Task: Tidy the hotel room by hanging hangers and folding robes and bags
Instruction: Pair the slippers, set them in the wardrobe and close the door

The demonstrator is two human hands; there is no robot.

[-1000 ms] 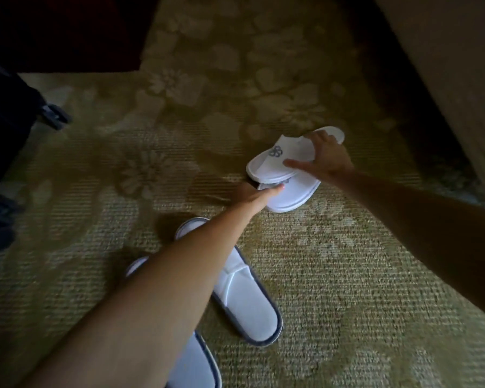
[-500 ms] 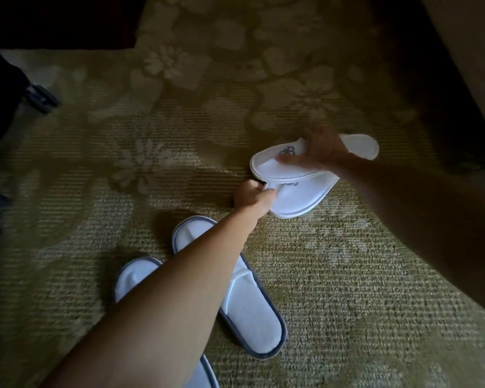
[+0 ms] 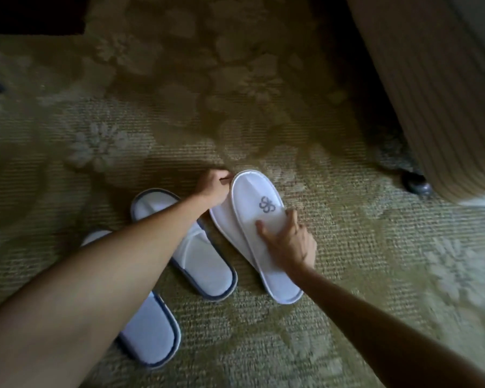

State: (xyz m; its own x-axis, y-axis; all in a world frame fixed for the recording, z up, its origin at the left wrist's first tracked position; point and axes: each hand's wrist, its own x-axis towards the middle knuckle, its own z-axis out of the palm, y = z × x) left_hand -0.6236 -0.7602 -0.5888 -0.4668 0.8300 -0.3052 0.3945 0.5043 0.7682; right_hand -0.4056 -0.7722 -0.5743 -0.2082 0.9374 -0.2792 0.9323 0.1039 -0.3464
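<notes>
Four white slippers lie on the patterned carpet [image 3: 347, 317]: two grey-trimmed slippers [image 3: 205, 259] and two stacked logo slippers [image 3: 252, 208] (one atop the other). The left hand [image 3: 214, 186] pinches their toe edge; the right hand [image 3: 289, 242] presses flat, fingers spread.

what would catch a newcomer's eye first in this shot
Probably the white slipper with a grey logo at centre, lying over a second white slipper on the patterned carpet. The right hand presses flat on it while the left hand holds its toe edge. Just left lies a pair of blue-trimmed slippers.
</notes>
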